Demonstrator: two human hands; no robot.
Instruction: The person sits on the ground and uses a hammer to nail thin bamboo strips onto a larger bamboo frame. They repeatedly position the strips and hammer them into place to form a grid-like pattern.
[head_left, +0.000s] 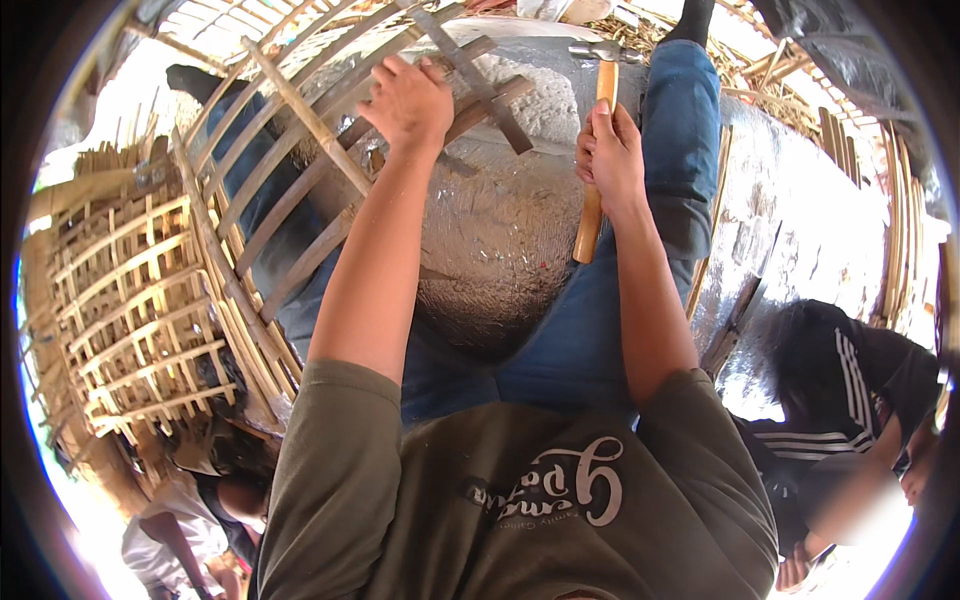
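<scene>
My right hand [610, 155] grips the wooden handle of a hammer [592, 215], its metal head [594, 50] pointing up and away. My left hand [408, 100] presses on the crossing slats of a bamboo basket frame [300, 190] that leans over my left leg. The slats under my fingers meet at a dark crossed joint [480, 85]. A rough grey stone block [500, 230] sits between my knees, under the frame's edge.
A finished woven bamboo basket [130, 310] lies at the left. A person in a dark striped top [850, 390] crouches at the lower right, another person [190, 520] at the lower left. Bamboo strips [900, 200] line the right side over shiny sheeting [800, 230].
</scene>
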